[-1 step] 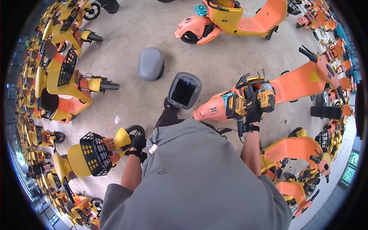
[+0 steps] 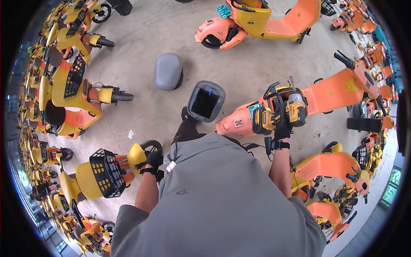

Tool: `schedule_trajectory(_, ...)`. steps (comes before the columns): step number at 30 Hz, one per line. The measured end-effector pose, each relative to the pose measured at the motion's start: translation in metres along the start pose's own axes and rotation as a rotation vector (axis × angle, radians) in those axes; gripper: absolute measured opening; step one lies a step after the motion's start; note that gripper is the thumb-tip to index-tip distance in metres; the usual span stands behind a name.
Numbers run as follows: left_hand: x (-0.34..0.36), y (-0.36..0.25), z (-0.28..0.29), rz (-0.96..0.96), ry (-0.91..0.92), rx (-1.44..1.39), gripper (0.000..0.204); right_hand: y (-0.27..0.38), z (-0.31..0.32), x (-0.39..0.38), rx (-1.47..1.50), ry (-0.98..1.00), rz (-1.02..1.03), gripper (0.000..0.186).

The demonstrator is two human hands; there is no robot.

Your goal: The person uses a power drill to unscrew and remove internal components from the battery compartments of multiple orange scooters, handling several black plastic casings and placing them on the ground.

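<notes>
My black-gloved right hand (image 2: pixel 283 127) is closed around the grip of a yellow-and-black cordless drill (image 2: pixel 295 112). The drill is over the seatless rear of an orange scooter (image 2: pixel 329 92), where the body is open. My left hand (image 2: pixel 155 159), gloved in black too, hangs by the front wheel of a yellow scooter (image 2: pixel 81 177) with a black basket; its fingers blend into the dark background. A grey scooter seat (image 2: pixel 168 71) lies on the floor ahead. Nearer my foot is an oval grey-rimmed piece (image 2: pixel 191 93) with a dark hollow middle.
Yellow scooters (image 2: pixel 68 103) line the left side, and more orange ones (image 2: pixel 327 167) stand at the right. Another orange-and-yellow scooter (image 2: pixel 257 21) stands across the far side. A scrap of white litter (image 2: pixel 131 134) lies on the concrete floor (image 2: pixel 132 47).
</notes>
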State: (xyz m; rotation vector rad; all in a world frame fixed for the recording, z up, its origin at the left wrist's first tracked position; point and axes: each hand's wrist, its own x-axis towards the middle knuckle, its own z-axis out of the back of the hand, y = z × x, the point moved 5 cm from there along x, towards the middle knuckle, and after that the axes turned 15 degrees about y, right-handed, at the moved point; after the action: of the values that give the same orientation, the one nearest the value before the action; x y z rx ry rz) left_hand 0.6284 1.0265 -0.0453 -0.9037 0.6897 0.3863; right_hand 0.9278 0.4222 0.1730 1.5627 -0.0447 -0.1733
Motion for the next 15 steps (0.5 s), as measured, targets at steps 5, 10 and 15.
schedule_trajectory(5,0.031,-0.059,0.042,-0.368,-0.005,0.568,0.015,-0.028,-0.016,-0.021,-0.208,0.143,-0.009,0.033)
schedule_trajectory(10,0.074,-0.123,0.101,-0.178,0.21,0.586,0.011,-0.092,-0.027,-0.041,-0.551,0.079,-0.112,0.037)
schedule_trajectory(15,0.135,-0.093,0.17,-0.118,0.34,0.675,0.024,-0.108,-0.076,-0.087,-0.515,-0.105,-0.191,0.042)
